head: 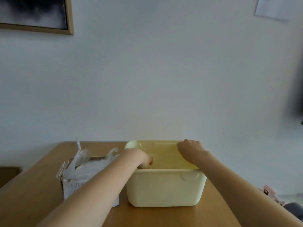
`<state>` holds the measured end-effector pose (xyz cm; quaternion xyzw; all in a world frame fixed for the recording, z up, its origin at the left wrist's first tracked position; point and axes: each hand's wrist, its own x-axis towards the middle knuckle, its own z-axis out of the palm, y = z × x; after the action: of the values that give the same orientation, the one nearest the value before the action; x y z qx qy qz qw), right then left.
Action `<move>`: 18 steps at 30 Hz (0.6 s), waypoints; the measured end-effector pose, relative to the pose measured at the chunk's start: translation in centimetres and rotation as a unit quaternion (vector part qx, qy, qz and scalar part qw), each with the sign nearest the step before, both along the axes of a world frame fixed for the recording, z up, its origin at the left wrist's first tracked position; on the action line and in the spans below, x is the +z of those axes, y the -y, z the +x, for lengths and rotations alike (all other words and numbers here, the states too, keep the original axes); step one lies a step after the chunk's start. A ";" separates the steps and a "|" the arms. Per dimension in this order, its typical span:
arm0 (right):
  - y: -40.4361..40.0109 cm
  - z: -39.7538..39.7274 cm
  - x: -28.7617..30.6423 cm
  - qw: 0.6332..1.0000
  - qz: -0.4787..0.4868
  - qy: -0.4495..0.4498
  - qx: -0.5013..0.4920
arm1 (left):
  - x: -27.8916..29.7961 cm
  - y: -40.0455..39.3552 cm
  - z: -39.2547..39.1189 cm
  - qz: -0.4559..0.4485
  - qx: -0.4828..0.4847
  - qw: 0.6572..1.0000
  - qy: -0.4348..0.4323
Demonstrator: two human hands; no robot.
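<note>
Bin (164, 189): pale yellow plastic tub, rectangular with rounded corners, smooth matte walls and a thick rolled rim, round moulded tab on the near wall. It is sitting open-topped on the table, right of centre, close to the wall.
Left hand (139, 157): reaching over the near left rim and dipping inside the bin. Fingers are curling downward and hiding behind the rim, so I cannot tell if it is holding anything.
Right hand (188, 149): hovering at the far right corner of the rim, knuckles up, fingers curling under. Fingertips are hidden, so I cannot tell if it is gripping the rim.
Box (72, 189): cardboard carton with a barcode label, sitting just left of the bin.
Plastic film (85, 166): clear and crinkled, spilling out of the box top.
Table (164, 217): smooth light-brown wood, rounded far corner.
Wall (147, 79): plain white, carrying a wood-framed dark picture (32, 12) upper left and a paper sheet (273, 7) upper right.
Plush toy (270, 194): pink and blurry, lying beyond the right table edge.
</note>
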<state>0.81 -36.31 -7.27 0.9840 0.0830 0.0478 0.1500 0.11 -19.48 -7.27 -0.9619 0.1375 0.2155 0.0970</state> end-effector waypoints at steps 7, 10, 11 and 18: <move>-2.4 -1.3 2.6 0.994 -0.009 0.086 0.071 | -1.1 -0.3 1.0 -0.004 -0.004 0.998 -0.058; -3.6 -1.0 2.6 0.988 0.107 -0.102 0.047 | -1.5 -0.3 1.2 -0.006 0.011 0.998 -0.067; -3.8 -1.0 2.1 0.977 0.111 -0.182 0.015 | -1.4 -0.2 1.1 0.003 0.021 0.998 -0.067; -1.6 0.7 -0.7 0.947 0.022 -0.308 -0.083 | -0.9 -0.2 0.9 0.004 0.037 0.998 -0.045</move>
<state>1.47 -34.67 -7.98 0.9571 0.0424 -0.2689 0.0991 0.98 -19.27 -8.15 -0.9552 0.1052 0.2629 0.0863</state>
